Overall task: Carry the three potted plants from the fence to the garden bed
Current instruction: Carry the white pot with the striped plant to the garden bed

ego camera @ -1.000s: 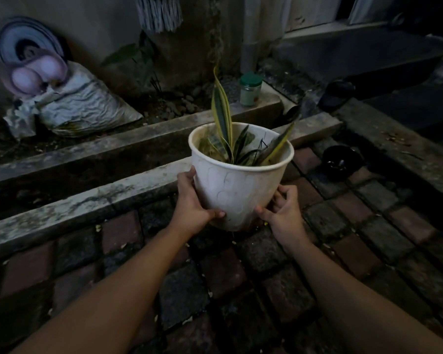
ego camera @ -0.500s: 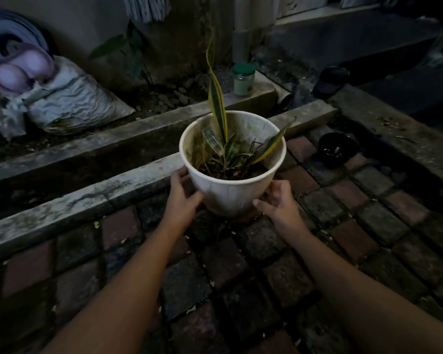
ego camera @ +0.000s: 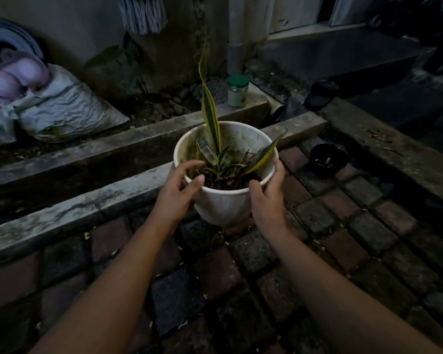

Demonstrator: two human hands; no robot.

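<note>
**White pot on brick paving, both hands at its rim**

White pot [ego camera: 224, 203]: stands upright on the brick paving [ego camera: 356, 226], its base just beside the near concrete curb [ego camera: 74, 213]. Holds a snake plant [ego camera: 210, 116]: one tall yellow-edged leaf rising straight up, shorter leaves spreading low over dark soil, one leaning out past the right rim.

Left hand [ego camera: 175, 195]: on the pot's left side, fingers loosely curled, thumb tip at the rim, index finger arched over the rim edge. Gaps show between fingers and pot wall; not a firm grasp. Whether the palm touches the pot, cannot tell.

Right hand [ego camera: 267, 198]: cupped against the pot's right side, thumb lying on the front of the rim, fingers wrapped round the far side. Contact looks closer than on the left; how tightly it grips, cannot tell.

Surroundings: second concrete curb [ego camera: 138, 139] behind the first, with a dark channel between. Green-lidded jar [ego camera: 237, 90] on the far curb's end. Crumpled white sack [ego camera: 67, 113] at far left. Small black pot [ego camera: 327, 159] on the paving, right of the white pot, well apart. Light is dim.
</note>
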